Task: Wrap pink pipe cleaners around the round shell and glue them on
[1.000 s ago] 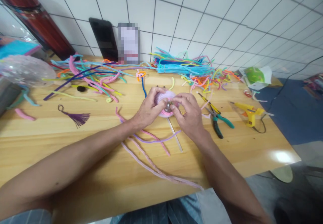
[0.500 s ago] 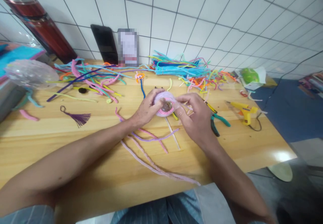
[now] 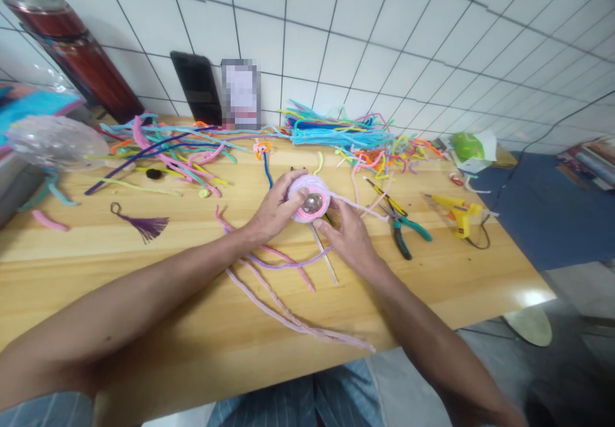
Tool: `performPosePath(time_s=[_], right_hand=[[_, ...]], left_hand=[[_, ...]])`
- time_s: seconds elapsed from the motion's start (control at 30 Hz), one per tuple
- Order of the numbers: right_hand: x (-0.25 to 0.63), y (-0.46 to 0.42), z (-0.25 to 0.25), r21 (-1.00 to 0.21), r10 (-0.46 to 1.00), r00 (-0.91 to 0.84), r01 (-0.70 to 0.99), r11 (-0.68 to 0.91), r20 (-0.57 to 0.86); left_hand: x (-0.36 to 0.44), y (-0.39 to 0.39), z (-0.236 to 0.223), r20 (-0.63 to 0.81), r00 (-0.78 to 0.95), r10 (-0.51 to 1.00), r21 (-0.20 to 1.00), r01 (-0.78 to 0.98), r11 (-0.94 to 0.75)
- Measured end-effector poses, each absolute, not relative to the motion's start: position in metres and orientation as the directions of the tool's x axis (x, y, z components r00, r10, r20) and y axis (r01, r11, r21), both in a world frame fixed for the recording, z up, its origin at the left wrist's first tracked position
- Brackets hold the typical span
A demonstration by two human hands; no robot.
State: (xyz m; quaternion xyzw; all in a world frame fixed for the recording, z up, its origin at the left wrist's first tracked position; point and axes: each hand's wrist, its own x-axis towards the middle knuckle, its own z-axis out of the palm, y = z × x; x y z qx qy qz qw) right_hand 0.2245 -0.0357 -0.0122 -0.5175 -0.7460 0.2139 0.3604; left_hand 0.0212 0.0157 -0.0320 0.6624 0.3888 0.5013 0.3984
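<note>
Clamped firmly between thumb and fingers of the left hand (image 3: 281, 209), a round chenille-wrapped disc (image 3: 305, 184) is held just above the wooden table (image 3: 192, 324), near its middle. The thumb is laid across the disc's face. The lower right edge is met by the curled fingers of the right hand (image 3: 353, 231); whether anything is pinched there cannot be told.

A shiny, see-through round centre (image 3: 313, 203) is ringed by bright pink, then by coils of lilac. From the upper right edge a loose lilac strand (image 3: 362, 210) is led out over the right hand, its far end seemingly unsecured. The winding can therefore be judged unfinished.

Beneath the hands, a slender clear rod (image 3: 327, 257) and several pink and purple chenille stems (image 3: 269, 313) are spread. To the right, pliers with teal and black handles (image 3: 417, 227) are set beside a yellow-handled tool (image 3: 394, 204), and farther off a yellow glue gun (image 3: 460, 212) is laid down.

Behind, a bundle of mostly blue stems (image 3: 341, 134) is heaped near the tiled wall (image 3: 365, 42), against which two phones (image 3: 196, 87) are propped. At the left, a purple tassel (image 3: 148, 226) and a red flask (image 3: 91, 65) are seen.
</note>
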Motion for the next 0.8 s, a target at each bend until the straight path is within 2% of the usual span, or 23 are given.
performPosePath(time_s=[0.17, 0.3, 0.6, 0.8], right_hand=[[0.224, -0.030, -0.018, -0.731, 0.934, -0.125, 0.590, 0.342, 0.336], [0.228, -0.026, -0.021, -0.734, 0.921, -0.162, 0.562, 0.380, 0.353], [0.230, -0.020, -0.028, -0.773, 0.924, -0.181, 0.508, 0.380, 0.336], [0.232, -0.023, -0.020, -0.762, 0.933, -0.218, 0.538, 0.360, 0.287]], left_hand=[[0.021, 0.005, -0.036, 0.405, 0.187, 0.895, 0.879, 0.188, -0.438], [0.019, 0.000, -0.039, 0.428, 0.207, 0.880, 0.849, 0.240, -0.470], [0.021, -0.003, -0.041, 0.401, 0.193, 0.895, 0.862, 0.251, -0.440], [0.021, -0.005, -0.042, 0.404, 0.200, 0.893, 0.855, 0.265, -0.446]])
